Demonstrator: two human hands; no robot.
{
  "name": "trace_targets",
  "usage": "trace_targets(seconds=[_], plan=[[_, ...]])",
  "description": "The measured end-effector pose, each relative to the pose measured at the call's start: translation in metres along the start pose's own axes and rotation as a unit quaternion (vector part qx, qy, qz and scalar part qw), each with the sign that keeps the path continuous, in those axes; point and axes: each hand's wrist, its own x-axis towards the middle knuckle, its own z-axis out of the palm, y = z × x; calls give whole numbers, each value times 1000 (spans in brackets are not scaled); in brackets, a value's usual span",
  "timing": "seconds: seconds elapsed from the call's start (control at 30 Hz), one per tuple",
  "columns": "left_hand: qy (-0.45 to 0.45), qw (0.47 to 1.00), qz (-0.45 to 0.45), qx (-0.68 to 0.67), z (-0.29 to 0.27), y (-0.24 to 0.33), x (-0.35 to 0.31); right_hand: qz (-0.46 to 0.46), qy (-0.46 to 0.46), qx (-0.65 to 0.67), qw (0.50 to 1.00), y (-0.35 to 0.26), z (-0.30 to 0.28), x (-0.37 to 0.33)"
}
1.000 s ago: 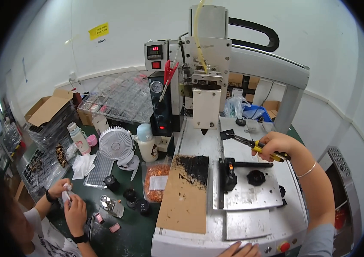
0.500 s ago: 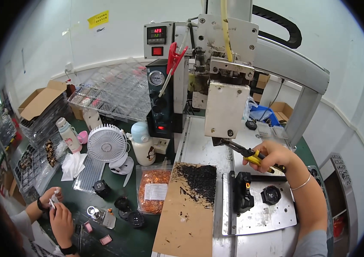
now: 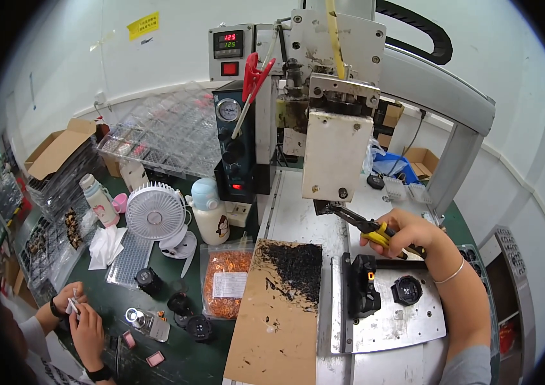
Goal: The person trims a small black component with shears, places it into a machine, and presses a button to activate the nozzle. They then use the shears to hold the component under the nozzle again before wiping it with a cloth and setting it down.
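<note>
My right hand [image 3: 410, 232] is closed around pliers [image 3: 367, 226] with yellow and black handles. Their jaws reach up and left to the dark nozzle area [image 3: 324, 206] under the pale block [image 3: 337, 154] of a dispensing machine. Whether the jaws grip anything there is too dark to tell. My left hand does not show. Below the pliers, a metal fixture plate [image 3: 407, 333] bears a black block [image 3: 365, 289] and a round black watch-like part [image 3: 406, 290]. Left of it lies brown cardboard [image 3: 272, 346], its far part smeared with black strands [image 3: 295, 269].
A co-worker's two hands [image 3: 83, 321] hold a small white piece at lower left. On the green table stand a white fan [image 3: 155, 215], a bottle [image 3: 211, 221], a bag of orange parts [image 3: 226, 266] and round black parts [image 3: 198, 328]. A control box [image 3: 229, 51] sits behind.
The view has shifted slightly. My right hand keeps hold of the pliers, their jaws still at the nozzle. The co-worker's hands have moved slightly.
</note>
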Motion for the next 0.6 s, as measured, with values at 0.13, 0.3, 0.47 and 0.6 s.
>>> trace_targets(seconds=[0.13, 0.3, 0.47, 0.6], plan=[[-23, 1000, 5, 3, -5, -3, 2, -3, 0, 10, 1000, 2, -2, 1], [8, 1000, 5, 25, -3, -2, 3, -5, 0, 10, 1000, 0, 0, 1], [-12, 999, 24, 40, -7, -4, 4, -3, -3, 13, 1000, 0, 1, 1], [-17, 999, 26, 40, -9, -5, 4, -5, 3, 7, 1000, 0, 1, 0]])
